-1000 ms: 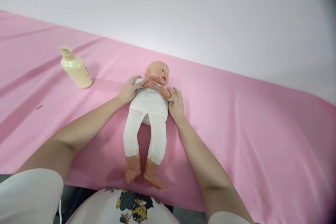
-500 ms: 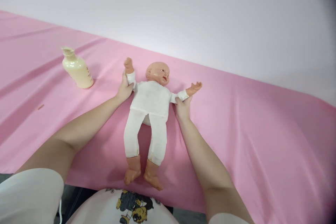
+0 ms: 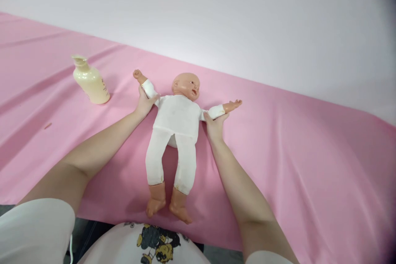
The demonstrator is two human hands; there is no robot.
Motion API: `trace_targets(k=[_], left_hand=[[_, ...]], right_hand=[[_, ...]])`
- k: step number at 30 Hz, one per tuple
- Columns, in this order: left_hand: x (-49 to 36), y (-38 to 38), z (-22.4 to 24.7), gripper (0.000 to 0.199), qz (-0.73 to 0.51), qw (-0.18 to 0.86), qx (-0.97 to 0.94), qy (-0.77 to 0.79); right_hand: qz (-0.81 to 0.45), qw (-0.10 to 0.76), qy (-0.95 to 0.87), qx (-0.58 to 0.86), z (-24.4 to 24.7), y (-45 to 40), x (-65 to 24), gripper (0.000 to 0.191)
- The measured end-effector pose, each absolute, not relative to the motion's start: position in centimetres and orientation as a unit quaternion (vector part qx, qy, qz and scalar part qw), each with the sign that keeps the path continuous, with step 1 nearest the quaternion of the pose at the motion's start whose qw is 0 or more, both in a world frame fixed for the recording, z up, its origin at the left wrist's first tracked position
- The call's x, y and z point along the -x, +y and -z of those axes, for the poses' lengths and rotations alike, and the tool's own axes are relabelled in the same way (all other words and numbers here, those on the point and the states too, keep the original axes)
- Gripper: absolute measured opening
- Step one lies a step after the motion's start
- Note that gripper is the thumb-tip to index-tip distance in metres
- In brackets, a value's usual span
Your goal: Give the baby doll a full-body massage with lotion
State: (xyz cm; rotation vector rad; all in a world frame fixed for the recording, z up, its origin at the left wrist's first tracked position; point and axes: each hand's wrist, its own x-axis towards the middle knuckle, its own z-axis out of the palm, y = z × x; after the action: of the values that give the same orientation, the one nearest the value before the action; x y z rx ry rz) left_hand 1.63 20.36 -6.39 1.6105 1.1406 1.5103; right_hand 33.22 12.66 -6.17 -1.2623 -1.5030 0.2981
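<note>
A baby doll with a white cloth body lies on its back, head away from me and feet toward me. Its head, hands and feet are bare and skin-toned. My left hand is closed around the doll's arm on the left, thumb on top near the shoulder. On the other side, my right hand grips the doll's other arm, its thumb near the shoulder and fingers partly hidden underneath. Both doll arms stretch out sideways from the body.
A pink cloth with creases covers the table. A cream pump bottle stands to the left of the doll. Nearer me on the left lies a small reddish-brown piece. Behind the table rises a white wall.
The doll's left-side arm has swung outward to the left, and its right-side arm has stretched slightly farther right and lower. My hands turned a little with them; the bottle stayed put.
</note>
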Motion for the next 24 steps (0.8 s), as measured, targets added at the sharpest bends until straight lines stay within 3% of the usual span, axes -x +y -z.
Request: trace_targets(k=[4, 10, 18, 24], left_hand=[[-1.8, 19.1, 4.7, 0.101, -0.562, 0.301, -0.656, 0.404], [-2.3, 17.9, 3.7, 0.077, -0.499, 0.192, -0.766, 0.356], [-2.6, 17.1, 3.3, 0.070, -0.378, 0.116, -0.837, 0.378], [-2.7, 17.0, 3.4, 0.065, -0.358, 0.109, -0.841, 0.390]], right_hand=[[-0.139, 0.539, -0.647, 0.522, 4.5, 11.5, -31.9, 0.093], [-0.120, 0.505, -0.698, 0.493, 3.3, 10.5, -31.0, 0.071], [-0.097, 0.413, -0.735, 0.530, 4.5, 11.0, -31.5, 0.061], [-0.104, 0.398, -0.738, 0.535, 4.6, 11.2, -31.3, 0.062]])
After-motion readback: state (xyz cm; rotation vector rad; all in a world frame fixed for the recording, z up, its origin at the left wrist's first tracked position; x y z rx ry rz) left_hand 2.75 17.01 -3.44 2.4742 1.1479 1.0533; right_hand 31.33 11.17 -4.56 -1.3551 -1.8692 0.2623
